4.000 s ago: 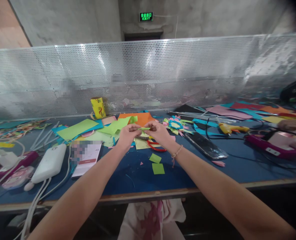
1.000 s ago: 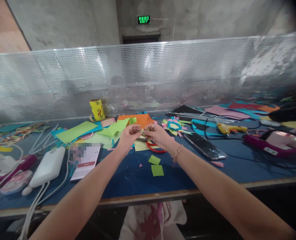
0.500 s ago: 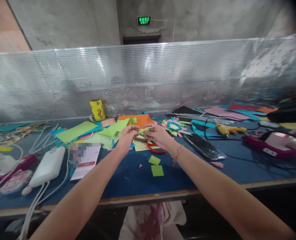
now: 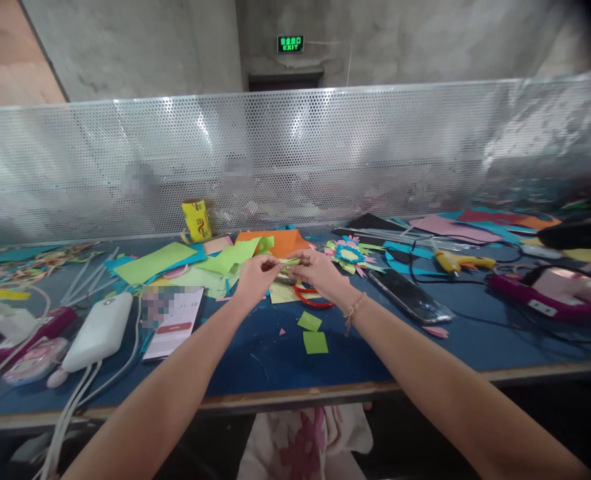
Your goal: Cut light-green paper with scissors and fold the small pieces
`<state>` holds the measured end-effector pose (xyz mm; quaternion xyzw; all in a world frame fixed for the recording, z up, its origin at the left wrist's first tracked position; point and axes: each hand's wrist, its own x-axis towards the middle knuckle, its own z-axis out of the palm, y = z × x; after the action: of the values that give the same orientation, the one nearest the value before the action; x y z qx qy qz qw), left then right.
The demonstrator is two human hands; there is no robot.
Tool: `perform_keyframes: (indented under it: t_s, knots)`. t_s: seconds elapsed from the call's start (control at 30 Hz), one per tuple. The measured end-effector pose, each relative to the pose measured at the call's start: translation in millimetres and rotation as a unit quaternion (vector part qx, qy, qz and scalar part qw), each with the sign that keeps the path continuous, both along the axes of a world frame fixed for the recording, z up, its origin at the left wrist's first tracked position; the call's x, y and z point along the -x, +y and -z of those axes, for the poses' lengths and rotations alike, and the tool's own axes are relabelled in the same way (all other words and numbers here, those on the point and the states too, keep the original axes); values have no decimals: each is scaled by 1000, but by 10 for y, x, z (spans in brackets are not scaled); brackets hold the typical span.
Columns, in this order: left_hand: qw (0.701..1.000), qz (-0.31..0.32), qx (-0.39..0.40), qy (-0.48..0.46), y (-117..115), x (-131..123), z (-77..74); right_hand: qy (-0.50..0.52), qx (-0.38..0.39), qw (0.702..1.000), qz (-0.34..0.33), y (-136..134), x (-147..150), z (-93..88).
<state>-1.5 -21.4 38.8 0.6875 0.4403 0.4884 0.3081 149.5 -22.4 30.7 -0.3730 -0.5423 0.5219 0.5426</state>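
Both hands meet over the middle of the table, pinching a small green piece of paper (image 4: 291, 263) between them. My left hand (image 4: 259, 273) has its thumb and fingertips closed at the paper's left side. On the other side my right hand (image 4: 318, 272) grips it with bent fingers; they hide much of it. Just below lie red-handled scissors (image 4: 313, 298), partly covered by the right hand. Two small green paper squares, one tilted (image 4: 310, 321) and one nearer me (image 4: 316, 343), rest on the blue table (image 4: 275, 373). A layered paper flower (image 4: 350, 252) lies right of the hands.
Coloured sheets, such as green paper (image 4: 155, 262) and orange paper (image 4: 275, 241), lie behind and left. A phone (image 4: 175, 323) and white power bank (image 4: 98, 331) are left; a dark phone (image 4: 410, 296), yellow glue gun (image 4: 465, 261) and purple power strip (image 4: 535, 297) right. A perforated metal screen (image 4: 275, 153) stands behind.
My left fingers have closed in tighter on the green paper, and the right fingers have shifted slightly. The whole view has moved a little; the things on the table stay put.
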Motion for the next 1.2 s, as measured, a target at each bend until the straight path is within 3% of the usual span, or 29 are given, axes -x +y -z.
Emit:
perform_keyframes:
  t_s: [0.17,0.4,0.67,0.83,1.1,1.2]
  knots:
    - [1000,13,-11,0,18,0,4,-57,-37,998,13,23,-12,20]
    - [999,32,-1,12,24,-12,21,-38,-40,998,-3,36,-24,32]
    - [999,35,17,-14,89,45,-12,4,46,996,-73,8,-62,-28]
    - [993,78,62,-62,167,67,35,20,79,991,-109,31,-94,-26]
    - [957,97,167,-218,149,22,77,-2,52,994,-100,4,-67,-22]
    - [953,99,173,-227,113,-2,68,-34,40,996,-78,-16,-29,-31]
